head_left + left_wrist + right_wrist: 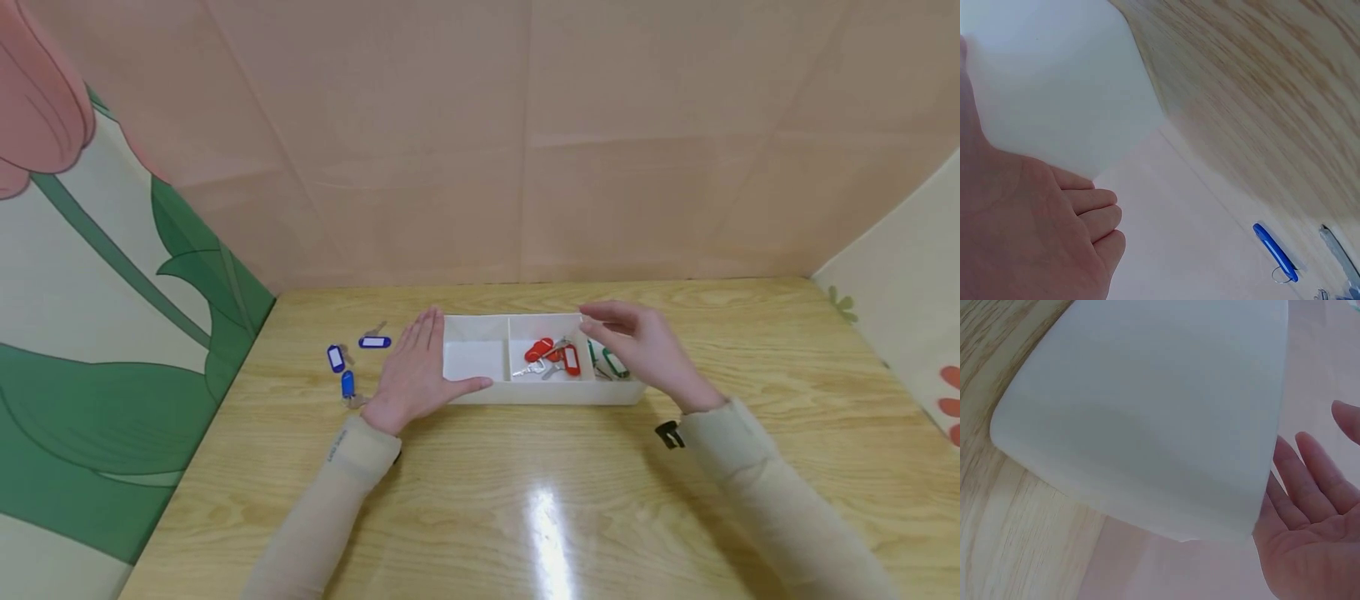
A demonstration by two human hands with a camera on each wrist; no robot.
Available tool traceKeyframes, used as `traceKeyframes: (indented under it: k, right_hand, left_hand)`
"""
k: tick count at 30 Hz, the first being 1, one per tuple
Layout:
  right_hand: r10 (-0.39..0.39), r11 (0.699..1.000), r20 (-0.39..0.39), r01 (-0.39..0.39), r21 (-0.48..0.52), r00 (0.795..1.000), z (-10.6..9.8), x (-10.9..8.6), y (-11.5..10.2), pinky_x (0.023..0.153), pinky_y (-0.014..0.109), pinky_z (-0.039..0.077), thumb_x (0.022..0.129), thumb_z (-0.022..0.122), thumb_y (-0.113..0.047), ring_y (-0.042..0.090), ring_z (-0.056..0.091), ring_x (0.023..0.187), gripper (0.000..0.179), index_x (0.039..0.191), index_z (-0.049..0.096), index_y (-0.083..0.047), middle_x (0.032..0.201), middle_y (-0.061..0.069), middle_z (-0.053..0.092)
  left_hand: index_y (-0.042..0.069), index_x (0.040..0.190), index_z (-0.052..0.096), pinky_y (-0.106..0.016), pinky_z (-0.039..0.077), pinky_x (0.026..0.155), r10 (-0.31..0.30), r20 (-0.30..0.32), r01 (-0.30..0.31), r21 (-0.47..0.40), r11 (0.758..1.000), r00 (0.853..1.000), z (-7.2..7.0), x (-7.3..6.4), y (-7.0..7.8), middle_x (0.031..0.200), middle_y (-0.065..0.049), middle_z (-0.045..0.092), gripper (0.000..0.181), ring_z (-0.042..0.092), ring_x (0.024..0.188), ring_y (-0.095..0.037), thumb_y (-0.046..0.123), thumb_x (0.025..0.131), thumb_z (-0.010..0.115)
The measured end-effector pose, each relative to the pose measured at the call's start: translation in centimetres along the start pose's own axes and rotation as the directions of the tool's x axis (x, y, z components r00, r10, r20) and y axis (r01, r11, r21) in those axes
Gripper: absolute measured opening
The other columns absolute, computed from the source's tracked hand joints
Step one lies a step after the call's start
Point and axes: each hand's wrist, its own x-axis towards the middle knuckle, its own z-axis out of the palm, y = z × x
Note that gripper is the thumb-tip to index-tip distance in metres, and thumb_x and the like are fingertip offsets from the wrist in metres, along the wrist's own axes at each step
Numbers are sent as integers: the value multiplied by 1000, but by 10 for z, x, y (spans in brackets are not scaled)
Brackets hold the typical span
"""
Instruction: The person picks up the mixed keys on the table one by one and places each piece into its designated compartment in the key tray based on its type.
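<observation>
A white divided box stands on the table with several compartments in a row. My left hand lies against its left end, fingers straight, with the thumb stretched over the front edge. Over the right compartment is my right hand, its fingers loosely bent and nothing visible between them. Keys with red tags lie in the middle compartment; a green key tag shows in the right one, partly hidden by my hand. The left compartment's white floor is visible. In the right wrist view, the box's outer wall fills the middle.
Left of the box, three keys with blue tags lie on the wooden table: one tag farther back, another at far left, and a third near my left wrist. A pink wall rises behind the table.
</observation>
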Motion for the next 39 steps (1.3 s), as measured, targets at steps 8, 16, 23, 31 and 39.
traceKeyframes:
  k: [8,16,23,31,39]
  right_hand:
    - [-8,1000,-25,8,-23,1000,-6,-6,1,104,58,45,100,66,-41,38,57,126,50,139,63,-9,138,14,62]
    - [-22,999,-53,20,-34,998,-11,-11,2,107,59,41,100,67,-37,41,52,130,50,141,61,-8,142,12,59]
    - [-38,996,-53,33,-87,998,-16,-16,6,110,60,37,99,68,-38,40,46,137,55,144,58,-8,146,13,55]
    - [-44,989,-39,38,-141,998,-21,-23,9,109,66,34,99,69,-38,43,40,140,61,150,52,-8,151,17,49]
    - [-10,974,9,12,-227,1000,-25,-28,13,109,68,32,99,67,-44,45,34,142,76,158,36,-7,158,21,38]
  left_hand:
    - [0,161,3,-38,3,123,1,2,-1,3,1000,1000,0,0,0,168,-15,1,134,2,154,-27,97,76,35]
    - [-1,161,4,-38,3,123,1,-1,-1,-5,1000,1000,0,0,0,168,-15,1,134,2,154,-27,97,76,36]
    - [-1,161,4,-38,4,123,-2,-4,2,0,1000,1000,0,0,-1,168,-15,2,133,3,154,-27,97,76,36]
    - [-1,161,4,-39,4,123,2,-6,-2,-4,1000,1000,0,-1,0,169,-16,3,134,3,154,-27,97,76,37]
    - [-2,161,5,-39,6,123,9,-17,-9,-2,1000,1000,1,0,0,168,-17,5,133,4,154,-27,96,77,38]
